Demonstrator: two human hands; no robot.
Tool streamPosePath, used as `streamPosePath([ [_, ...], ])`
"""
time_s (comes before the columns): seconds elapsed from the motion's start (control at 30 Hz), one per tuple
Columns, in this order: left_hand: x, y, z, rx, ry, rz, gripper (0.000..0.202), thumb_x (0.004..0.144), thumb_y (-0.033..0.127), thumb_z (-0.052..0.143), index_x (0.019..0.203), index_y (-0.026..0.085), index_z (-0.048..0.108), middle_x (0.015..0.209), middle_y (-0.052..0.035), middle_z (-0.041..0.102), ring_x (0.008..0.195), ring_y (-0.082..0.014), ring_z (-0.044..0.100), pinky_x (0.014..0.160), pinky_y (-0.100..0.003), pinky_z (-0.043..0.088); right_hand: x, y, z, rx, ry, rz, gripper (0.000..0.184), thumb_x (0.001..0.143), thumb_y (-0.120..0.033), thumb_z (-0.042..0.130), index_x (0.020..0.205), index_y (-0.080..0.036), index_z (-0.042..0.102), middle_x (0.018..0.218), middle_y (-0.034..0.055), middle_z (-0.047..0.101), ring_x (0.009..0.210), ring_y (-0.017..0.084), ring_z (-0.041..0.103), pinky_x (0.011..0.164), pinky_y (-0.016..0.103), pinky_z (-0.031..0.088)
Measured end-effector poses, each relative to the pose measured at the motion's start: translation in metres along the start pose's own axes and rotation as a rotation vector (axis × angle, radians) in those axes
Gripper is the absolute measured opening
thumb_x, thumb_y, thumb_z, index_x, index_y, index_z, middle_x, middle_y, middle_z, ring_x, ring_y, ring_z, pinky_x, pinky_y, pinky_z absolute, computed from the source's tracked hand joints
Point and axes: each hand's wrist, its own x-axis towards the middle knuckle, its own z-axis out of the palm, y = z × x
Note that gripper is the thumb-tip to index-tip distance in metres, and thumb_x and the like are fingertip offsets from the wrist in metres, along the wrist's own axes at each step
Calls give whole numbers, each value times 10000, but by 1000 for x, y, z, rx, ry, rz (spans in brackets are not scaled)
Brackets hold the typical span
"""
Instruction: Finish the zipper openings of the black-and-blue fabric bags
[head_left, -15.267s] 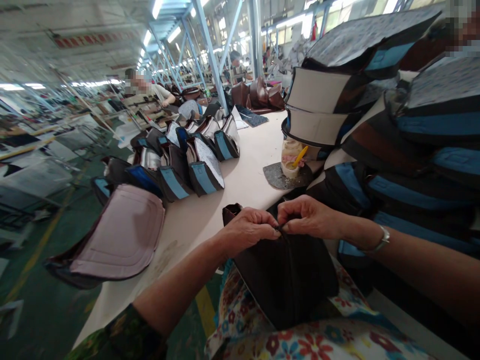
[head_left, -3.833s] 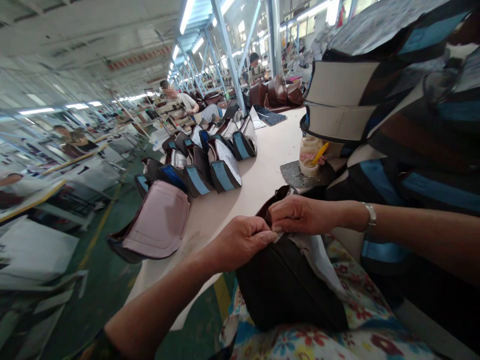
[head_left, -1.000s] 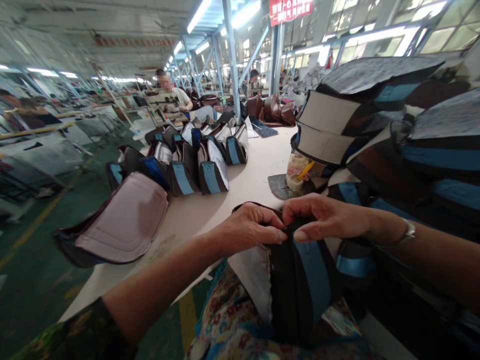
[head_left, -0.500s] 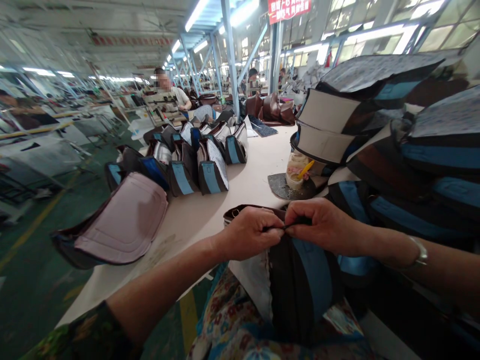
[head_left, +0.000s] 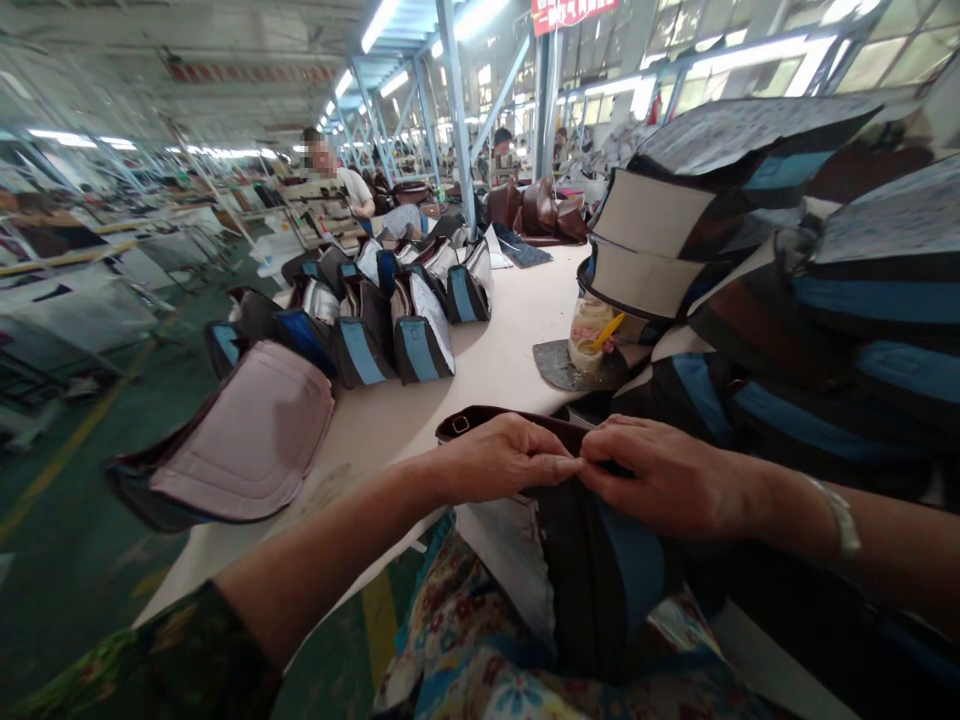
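A partly made bag [head_left: 585, 590], dark brown with a blue stripe and a pale lining panel, rests on my lap against the table edge. My left hand [head_left: 510, 458] pinches its upper edge from the left. Close against it, my right hand [head_left: 660, 475] grips the same edge, with fingers curled and fingertips nearly touching the left thumb. A small metal ring [head_left: 460, 425] shows on the bag's dark rim beyond my left hand. The fingers hide the exact stretch of edge between them.
On the white table [head_left: 495, 350] several similar bags [head_left: 424, 345] stand at the left. A pinkish bag [head_left: 247, 430] lies at the near left edge. A glue-smeared jar [head_left: 592, 335] with a yellow handle sits on a dark board [head_left: 551, 368]. Stacked bags [head_left: 825, 300] crowd the right. A person [head_left: 349, 190] is farther back.
My right hand has turned so its back faces up more and its fingers have closed down over the bag's edge. Both hands have shifted slightly right, still together.
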Motion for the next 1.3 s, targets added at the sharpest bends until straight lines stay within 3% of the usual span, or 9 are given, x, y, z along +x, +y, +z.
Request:
streamPosePath([
  [0.1,-1,7,4,90,17,72,310,914,385,547,938,108,685,728,11,551,652,-100,456,592,-222,356,-2,-4,-13,222,54,-55,162,958,-177,438,969,-154,598,912,66,609,815,154,550,741,270,428],
  [0.23,-5,22,12,243,133,195,199,897,206,514,783,106,644,765,0,569,719,-104,502,688,-228,391,9,3,-35,471,-26,194,233,1009,-276,414,964,-155,607,876,38,602,797,130,549,721,243,426],
  [0.4,-3,32,20,416,236,265,199,834,85,479,659,129,564,689,23,503,662,-94,454,649,-236,361,32,12,-53,513,-373,144,198,921,-276,542,800,-146,631,765,7,577,696,116,519,646,237,394],
  [0.53,-1,34,6,478,273,311,185,804,70,475,650,138,552,706,14,513,700,-111,479,675,-244,369,48,-1,-55,312,-244,151,75,784,-134,566,718,-149,598,693,-3,565,635,110,468,607,243,345],
  [0.63,-9,35,-12,401,246,301,163,818,103,477,701,138,585,755,-1,535,731,-123,496,679,-242,384,61,-8,-56,187,-100,136,72,751,-124,567,683,-146,563,654,-6,534,618,106,420,592,248,308],
  [0.87,-41,5,-26,77,268,239,171,822,190,515,660,145,546,815,-29,571,789,-147,527,750,-268,412,71,28,-41,686,-416,113,358,925,-467,543,993,-125,620,842,13,573,749,120,489,647,227,384],
  [1.1,-44,-16,-45,63,252,205,162,786,189,574,634,133,579,876,-51,615,824,-153,546,783,-277,415,78,32,-26,941,-449,241,382,766,-367,766,1007,-118,605,883,17,624,773,125,552,665,236,432],
  [1.17,-42,-15,-52,2,203,160,85,761,190,598,740,121,644,864,-39,614,806,-145,538,763,-266,414,81,28,-27,959,-439,279,348,752,-335,774,975,-123,613,855,5,624,755,117,554,659,232,431],
  [1.3,-40,-6,-46,-193,78,63,280,709,194,644,978,120,670,846,-7,607,751,-121,505,674,-230,388,79,17,-22,996,-404,286,320,736,-291,779,960,-136,611,837,-14,620,739,102,547,641,216,419],
])
